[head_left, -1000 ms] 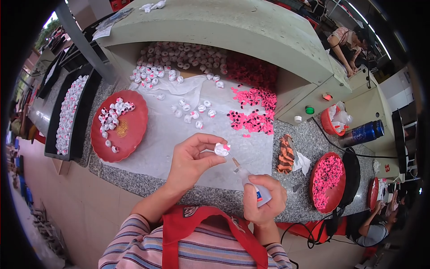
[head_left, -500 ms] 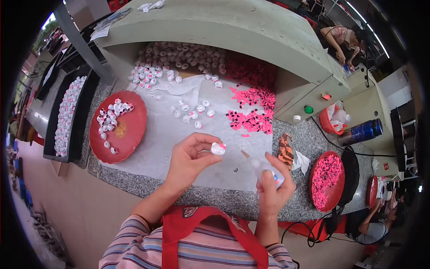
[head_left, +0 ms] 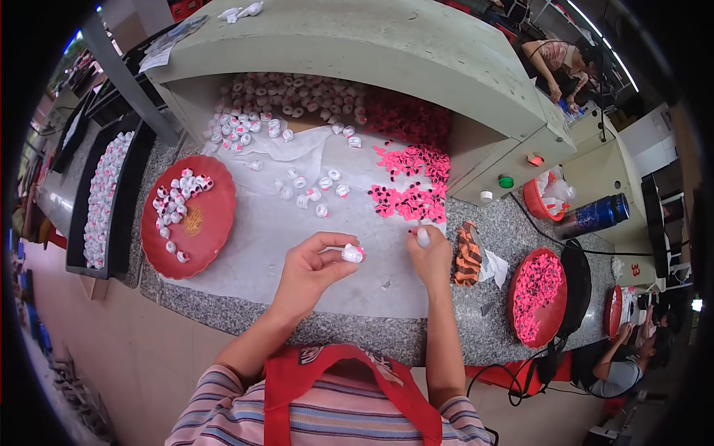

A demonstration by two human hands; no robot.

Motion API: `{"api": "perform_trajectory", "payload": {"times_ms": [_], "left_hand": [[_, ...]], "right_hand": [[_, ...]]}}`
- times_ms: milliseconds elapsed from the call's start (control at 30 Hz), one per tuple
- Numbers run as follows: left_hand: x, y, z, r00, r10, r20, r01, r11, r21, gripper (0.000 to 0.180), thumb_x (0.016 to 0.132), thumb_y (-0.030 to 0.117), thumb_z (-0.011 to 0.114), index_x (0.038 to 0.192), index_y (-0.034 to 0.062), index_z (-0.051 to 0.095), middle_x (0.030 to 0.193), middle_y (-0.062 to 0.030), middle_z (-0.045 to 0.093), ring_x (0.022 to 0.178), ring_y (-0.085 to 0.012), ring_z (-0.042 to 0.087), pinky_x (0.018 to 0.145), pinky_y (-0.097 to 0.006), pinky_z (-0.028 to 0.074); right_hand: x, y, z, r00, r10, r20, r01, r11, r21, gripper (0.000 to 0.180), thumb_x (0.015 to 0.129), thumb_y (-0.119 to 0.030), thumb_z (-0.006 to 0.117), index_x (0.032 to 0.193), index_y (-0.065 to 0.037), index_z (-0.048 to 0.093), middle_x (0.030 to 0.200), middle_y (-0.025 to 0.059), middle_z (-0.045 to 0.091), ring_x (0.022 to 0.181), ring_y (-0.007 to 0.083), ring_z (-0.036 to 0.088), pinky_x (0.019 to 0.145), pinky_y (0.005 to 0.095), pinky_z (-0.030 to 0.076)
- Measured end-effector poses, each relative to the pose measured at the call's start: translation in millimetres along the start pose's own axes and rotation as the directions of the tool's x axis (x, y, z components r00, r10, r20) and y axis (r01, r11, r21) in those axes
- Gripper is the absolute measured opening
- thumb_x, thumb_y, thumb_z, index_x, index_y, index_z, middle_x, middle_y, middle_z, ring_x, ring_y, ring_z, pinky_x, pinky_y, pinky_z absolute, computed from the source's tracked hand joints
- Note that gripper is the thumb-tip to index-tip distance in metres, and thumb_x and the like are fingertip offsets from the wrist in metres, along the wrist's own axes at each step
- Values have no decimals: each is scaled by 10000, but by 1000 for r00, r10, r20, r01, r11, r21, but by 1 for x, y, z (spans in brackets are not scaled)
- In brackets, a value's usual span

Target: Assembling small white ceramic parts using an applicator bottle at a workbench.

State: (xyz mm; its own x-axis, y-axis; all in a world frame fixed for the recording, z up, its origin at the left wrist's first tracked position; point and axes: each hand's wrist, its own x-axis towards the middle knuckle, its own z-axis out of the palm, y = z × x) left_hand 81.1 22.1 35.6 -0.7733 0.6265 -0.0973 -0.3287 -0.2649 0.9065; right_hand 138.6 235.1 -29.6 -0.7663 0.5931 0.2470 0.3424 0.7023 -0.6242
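My left hand pinches a small white cap-like piece with a pink spot, held just above the white sheet on the counter. My right hand is stretched forward, closed around a small white tool whose tip is at the near edge of a scatter of pink pieces. Loose white pieces lie on the sheet beyond my hands. A red round tray at the left carries several white pieces.
A larger pile of white and pink pieces sits under the green shelf. A second red tray of pink pieces stands at right beside an orange striped cloth. A black tray of white pieces lies far left. Other people work at right.
My right hand has moved from near my body forward to the pink pieces, carrying the white tool. My left hand has kept holding the white piece almost in place.
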Motion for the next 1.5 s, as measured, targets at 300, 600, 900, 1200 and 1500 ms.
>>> {"api": "perform_trajectory", "payload": {"times_ms": [300,600,900,1200,1500], "left_hand": [[-1,-1,19,992,127,21,-129,981,144,324,735,-123,556,1047,-53,507,1049,-124,532,929,-181,566,804,-257,476],[-10,12,17,972,145,183,-169,978,119,296,740,-131,534,1020,-39,560,1086,-114,505,964,-169,541,788,-251,479],[-11,7,21,986,80,147,-76,997,-29,290,768,-87,543,1055,-50,534,1074,-129,537,920,-175,550,801,-277,455],[-19,-13,35,881,471,52,-465,841,277,207,788,-82,504,985,-32,547,1020,-146,544,928,-199,550,783,-274,457],[-17,-17,34,918,396,-7,-389,907,163,196,811,-67,480,991,-26,545,1038,-140,527,960,-189,530,814,-277,442]], "right_hand": [[-35,-101,-74,915,-49,401,-249,712,657,126,687,-47,694,719,3,582,591,27,573,552,65,539,488,208,426],[-30,-95,-77,881,-51,471,-247,799,549,183,653,-32,726,683,0,549,622,34,577,552,69,535,496,193,429],[-48,-106,-74,959,6,284,-195,741,642,220,636,-15,735,776,3,566,699,28,594,630,58,539,563,191,442],[-48,-104,-71,964,15,266,-196,715,671,238,643,31,700,858,11,600,697,23,590,623,52,528,560,179,427],[-46,-102,-64,963,3,270,-192,712,675,233,635,46,698,848,10,611,680,13,573,599,39,495,523,168,393]]}}
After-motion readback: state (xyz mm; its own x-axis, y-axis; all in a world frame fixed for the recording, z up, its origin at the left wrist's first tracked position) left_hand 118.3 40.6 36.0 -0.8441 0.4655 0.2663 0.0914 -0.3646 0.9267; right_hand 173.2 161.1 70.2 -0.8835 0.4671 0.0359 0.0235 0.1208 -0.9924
